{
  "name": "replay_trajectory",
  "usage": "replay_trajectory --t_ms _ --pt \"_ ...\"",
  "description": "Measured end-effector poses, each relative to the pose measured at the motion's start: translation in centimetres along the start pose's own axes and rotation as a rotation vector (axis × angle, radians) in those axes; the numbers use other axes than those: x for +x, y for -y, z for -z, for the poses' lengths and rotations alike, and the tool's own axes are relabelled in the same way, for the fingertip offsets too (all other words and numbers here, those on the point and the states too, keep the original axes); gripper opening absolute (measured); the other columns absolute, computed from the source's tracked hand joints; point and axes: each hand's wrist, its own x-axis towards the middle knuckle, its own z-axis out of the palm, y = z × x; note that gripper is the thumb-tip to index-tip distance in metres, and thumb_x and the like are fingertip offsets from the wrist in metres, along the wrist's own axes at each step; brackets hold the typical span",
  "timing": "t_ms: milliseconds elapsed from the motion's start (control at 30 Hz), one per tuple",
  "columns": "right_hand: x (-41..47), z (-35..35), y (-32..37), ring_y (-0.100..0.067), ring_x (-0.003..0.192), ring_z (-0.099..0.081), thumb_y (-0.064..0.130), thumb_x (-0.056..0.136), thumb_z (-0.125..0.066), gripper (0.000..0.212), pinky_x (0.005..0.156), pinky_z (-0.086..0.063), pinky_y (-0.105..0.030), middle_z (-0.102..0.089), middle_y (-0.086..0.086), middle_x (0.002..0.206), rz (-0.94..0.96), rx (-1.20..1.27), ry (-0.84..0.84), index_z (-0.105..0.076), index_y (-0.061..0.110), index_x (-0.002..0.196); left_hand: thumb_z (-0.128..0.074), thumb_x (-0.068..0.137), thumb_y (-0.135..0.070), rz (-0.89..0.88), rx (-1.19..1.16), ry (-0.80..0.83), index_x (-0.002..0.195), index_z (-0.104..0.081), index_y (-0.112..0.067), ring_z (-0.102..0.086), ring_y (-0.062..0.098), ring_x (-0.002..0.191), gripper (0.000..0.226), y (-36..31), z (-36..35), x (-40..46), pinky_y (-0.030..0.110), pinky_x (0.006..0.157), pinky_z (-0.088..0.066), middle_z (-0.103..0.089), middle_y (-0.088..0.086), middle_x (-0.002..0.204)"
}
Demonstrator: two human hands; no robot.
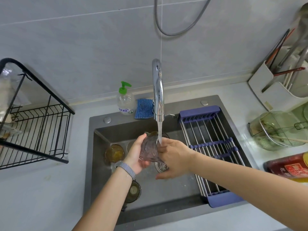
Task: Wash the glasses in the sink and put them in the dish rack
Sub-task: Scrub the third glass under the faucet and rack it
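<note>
Over the middle of the dark sink [100,189] my left hand [135,155] grips a purple ribbed glass [149,150], tilted on its side under the running water from the chrome faucet [158,90]. My right hand [174,158] touches the glass's right side, its fingers hidden behind the glass. An amber glass [114,153] stands in the sink at the left. A dark glass [134,190] lies near the front, partly under my left forearm. Another glass [155,133] shows behind the purple one. The black wire dish rack [38,130] stands on the left counter.
A purple roll-up drying mat [211,147] spans the sink's right side. A green-pump soap bottle [125,100] and a blue sponge [144,108] sit behind the sink. At the right stand a utensil holder [280,87], a green glass container [276,130] and a red package [288,165].
</note>
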Motion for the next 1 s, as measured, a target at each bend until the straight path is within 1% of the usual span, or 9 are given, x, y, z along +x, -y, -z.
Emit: replay_trajectory --t_ms 133,200,300,367,433,567,700,800,1000 --pt "-1.3 1.0 -1.9 -0.018 0.108 -0.06 0.052 0.091 -0.058 0.047 0.113 -0.036 -0.035 -0.072 -0.004 0.101 0.116 0.432 -0.274 -0.07 0.007 0.101 -0.059 0.085 -0.052 0.069 -0.087 0.068 0.101 -0.074 -0.008 -0.066 0.02 0.072 0.049 -0.5 1.0 -0.6 0.022 0.058 -0.051 -0.069 0.01 0.093" --pt "-2.1 1.6 -2.1 -0.013 0.104 -0.062 0.045 0.094 -0.054 0.038 0.106 -0.043 -0.03 -0.071 0.0 0.103 -0.062 0.736 -0.369 -0.071 0.012 0.1 -0.063 0.082 -0.049 0.132 -0.082 0.08 0.101 -0.075 -0.008 -0.063 0.023 0.085 0.047 -0.8 1.7 -0.9 0.024 0.07 -0.052 -0.066 0.011 0.107" --pt "-1.6 1.3 -1.5 -0.011 0.091 -0.061 0.031 0.083 -0.072 0.027 0.082 -0.054 -0.031 -0.063 0.003 0.097 -0.559 1.015 -0.558 -0.06 0.014 0.1 -0.06 0.08 -0.05 0.206 -0.03 0.084 0.089 -0.077 -0.007 -0.066 0.029 0.077 0.047 -1.2 1.4 -1.2 0.022 0.041 -0.051 -0.068 0.014 0.097" --pt "-0.6 1.1 -1.8 -0.013 0.097 -0.062 0.021 0.071 -0.084 0.05 0.085 -0.055 -0.03 -0.062 0.002 0.108 -0.712 1.162 -0.345 -0.056 0.018 0.113 -0.061 0.078 -0.045 0.202 -0.009 0.08 0.086 -0.076 -0.006 -0.07 0.032 0.075 0.042 -1.3 0.4 -1.4 0.027 0.05 -0.058 -0.07 0.015 0.097" --pt "0.4 1.0 -2.0 -0.011 0.093 -0.065 0.018 0.071 -0.083 0.04 0.083 -0.056 -0.031 -0.069 0.004 0.102 -0.71 1.245 -0.132 -0.065 0.024 0.106 -0.064 0.078 -0.043 0.199 0.022 0.071 0.093 -0.077 -0.006 -0.069 0.035 0.095 0.042 -1.3 -0.2 -1.4 0.037 0.083 -0.059 -0.07 0.016 0.112" --pt "1.0 -0.1 -1.4 -0.009 0.074 -0.059 0.014 0.083 -0.069 0.027 0.066 -0.045 -0.022 -0.063 0.009 0.071 -0.881 1.244 -0.235 -0.06 0.032 0.064 -0.045 0.09 -0.058 0.106 0.141 0.008 0.108 -0.068 -0.011 -0.07 0.033 0.088 0.056 -0.8 -0.5 -1.7 0.034 0.066 -0.055 -0.074 0.016 0.098" --pt "1.1 -1.3 0.6 -0.029 0.088 -0.069 0.006 0.087 -0.068 0.007 0.071 -0.061 -0.042 -0.072 -0.01 0.094 -1.079 1.708 -0.344 -0.07 0.009 0.092 -0.058 0.088 -0.027 -0.223 -0.124 0.045 0.105 -0.062 -0.017 -0.064 0.031 0.096 0.02 0.8 -0.7 -1.7 0.05 0.089 -0.049 -0.062 0.017 0.116" --pt "0.7 -0.6 1.1 -0.027 0.08 -0.07 -0.006 0.087 -0.065 0.016 0.052 -0.056 -0.028 -0.069 -0.011 0.097 -1.029 1.97 -0.258 -0.063 0.005 0.097 -0.058 0.086 -0.039 -0.277 -0.182 0.076 0.106 -0.061 -0.015 -0.064 0.038 0.105 0.031 1.9 -0.3 -1.3 0.064 0.098 -0.044 -0.066 0.02 0.117" --pt "1.0 -1.2 -0.4 -0.02 0.067 -0.061 0.025 0.078 -0.075 0.025 0.055 -0.048 -0.026 -0.061 -0.002 0.068 -1.06 1.096 -0.086 -0.059 0.01 0.067 -0.055 0.091 -0.048 -0.058 -0.052 -0.045 0.123 -0.06 -0.008 -0.059 0.041 0.118 0.052 1.5 -1.2 -0.8 0.06 0.106 -0.04 -0.064 0.023 0.124"
